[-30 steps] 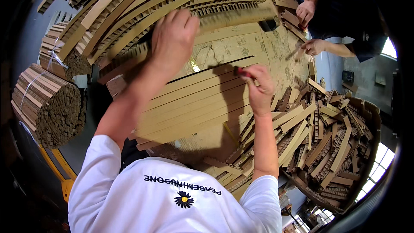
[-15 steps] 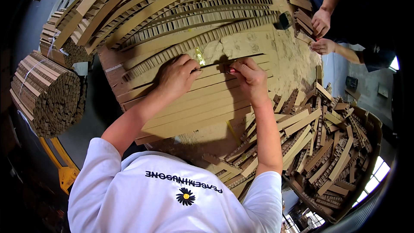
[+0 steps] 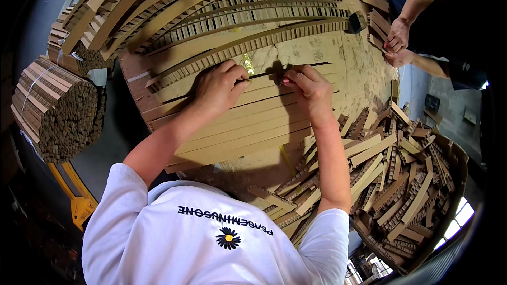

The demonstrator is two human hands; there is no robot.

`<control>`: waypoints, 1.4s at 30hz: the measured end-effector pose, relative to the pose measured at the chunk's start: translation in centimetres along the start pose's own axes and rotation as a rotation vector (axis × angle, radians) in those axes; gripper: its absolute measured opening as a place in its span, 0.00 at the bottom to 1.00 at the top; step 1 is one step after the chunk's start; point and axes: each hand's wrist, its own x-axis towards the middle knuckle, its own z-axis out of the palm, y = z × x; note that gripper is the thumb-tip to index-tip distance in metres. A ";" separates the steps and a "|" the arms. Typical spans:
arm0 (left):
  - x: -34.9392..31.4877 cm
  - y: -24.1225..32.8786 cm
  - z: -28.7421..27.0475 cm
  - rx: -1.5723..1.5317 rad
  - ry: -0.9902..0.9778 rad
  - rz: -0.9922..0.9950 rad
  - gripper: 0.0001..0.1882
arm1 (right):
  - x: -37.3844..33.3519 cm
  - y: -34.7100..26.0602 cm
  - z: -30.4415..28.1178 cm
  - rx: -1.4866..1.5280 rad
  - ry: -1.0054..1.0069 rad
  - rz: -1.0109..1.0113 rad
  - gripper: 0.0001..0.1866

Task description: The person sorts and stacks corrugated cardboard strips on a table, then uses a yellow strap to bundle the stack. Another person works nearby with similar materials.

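My left hand (image 3: 223,84) is curled closed at the far edge of a layer of flat tan cardboard strips (image 3: 248,113), its thumb and fingers pinching the edge of the farthest strip. To its right, my right hand (image 3: 310,89) is closed round a small red tool (image 3: 287,81). Only the tool's red end shows; the rest is hidden by my fingers and shadow. A dark gap runs along the strip's far edge between both hands. Just beyond lies a long honeycomb cardboard strip (image 3: 253,47), and a piece of shiny yellow tape (image 3: 247,64) sits between.
More long honeycomb strips (image 3: 222,0) fan across the far side. A bin of short cut pieces (image 3: 401,179) stands at the right. Tied bundles (image 3: 58,108) and a yellow pallet-jack handle (image 3: 79,200) are at the left. At the far right, another person's hands (image 3: 400,45) hold something red.
The view has shifted slightly, moving the scene a little to the right. My hands keep nearly the same places on the strip. The other person's hands have come closer together.
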 end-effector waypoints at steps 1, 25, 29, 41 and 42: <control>0.2 0.1 0.0 -0.012 -0.010 -0.031 0.07 | 0.1 0.1 0.0 -0.015 -0.003 -0.015 0.10; 0.6 0.3 0.3 0.080 -0.027 -0.015 0.08 | 0.2 0.6 0.2 -0.074 -0.033 -0.052 0.09; 0.8 0.6 0.2 0.047 -0.021 0.052 0.08 | 0.2 0.7 -0.9 0.090 -0.017 -0.054 0.13; 4.8 5.5 -6.6 0.152 0.422 0.306 0.09 | -3.1 -1.3 -1.6 0.088 0.045 0.072 0.11; 3.1 4.6 -5.2 0.111 0.293 0.272 0.08 | -3.0 -1.1 -1.4 0.083 0.031 0.057 0.10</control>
